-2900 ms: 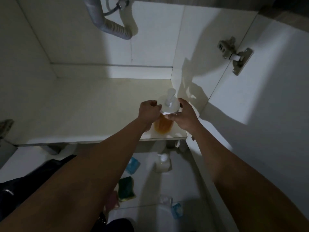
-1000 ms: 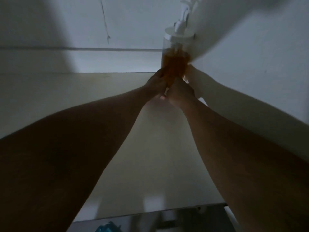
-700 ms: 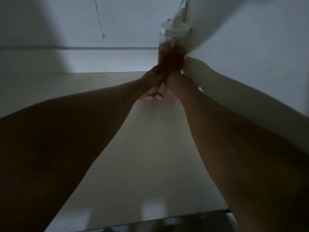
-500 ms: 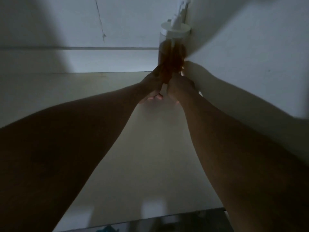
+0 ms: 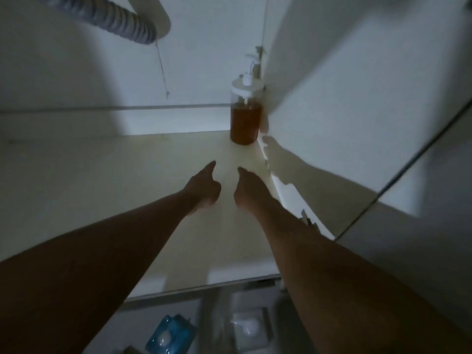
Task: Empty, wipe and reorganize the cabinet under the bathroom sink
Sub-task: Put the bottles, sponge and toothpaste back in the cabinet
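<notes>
Dim cabinet floor (image 5: 107, 190) lies bare except for one bottle (image 5: 245, 116) (amber liquid, pump top) standing in the back corner, just beyond both hands. Left hand (image 5: 204, 190) and right hand (image 5: 249, 191) hang loosely open, holding nothing. Restocking looks barely begun; other items (image 5: 169, 337) wait on the floor below the forearms.
</notes>
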A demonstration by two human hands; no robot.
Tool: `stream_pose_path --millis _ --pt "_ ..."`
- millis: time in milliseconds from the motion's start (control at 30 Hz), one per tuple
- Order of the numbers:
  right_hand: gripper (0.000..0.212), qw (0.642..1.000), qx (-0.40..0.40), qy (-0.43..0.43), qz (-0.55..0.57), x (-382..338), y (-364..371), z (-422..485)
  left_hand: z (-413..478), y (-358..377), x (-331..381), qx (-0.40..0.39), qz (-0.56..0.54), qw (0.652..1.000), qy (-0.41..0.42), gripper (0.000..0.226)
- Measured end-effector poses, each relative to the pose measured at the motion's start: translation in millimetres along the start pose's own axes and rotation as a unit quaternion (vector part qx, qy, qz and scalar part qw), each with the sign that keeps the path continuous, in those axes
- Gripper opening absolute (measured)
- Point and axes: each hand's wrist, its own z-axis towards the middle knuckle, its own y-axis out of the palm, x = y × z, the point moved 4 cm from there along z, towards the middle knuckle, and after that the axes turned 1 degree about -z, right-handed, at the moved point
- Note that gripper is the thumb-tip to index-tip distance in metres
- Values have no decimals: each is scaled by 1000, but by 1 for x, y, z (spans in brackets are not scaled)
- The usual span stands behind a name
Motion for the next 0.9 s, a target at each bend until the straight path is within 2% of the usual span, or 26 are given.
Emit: stream_pose_path --millis 100,233,567,800,900 --pt "62 999 9 -46 26 -8 -5 -54 -44 -3 -1 1 87 996 22 67" --pt "65 995 43 -32 87 -6 -14 -119 -107 2 1 -29 145 989 25 70" --pt "65 988 77 1 131 -6 -46 -270 -261 1 16 -39 111 992 41 78" --pt "53 989 91 -4 120 1 -49 -360 -338 42 8 -42 108 992 40 78" --pt "59 990 59 2 131 10 -28 -388 -358 66 -3 -42 97 994 34 72"
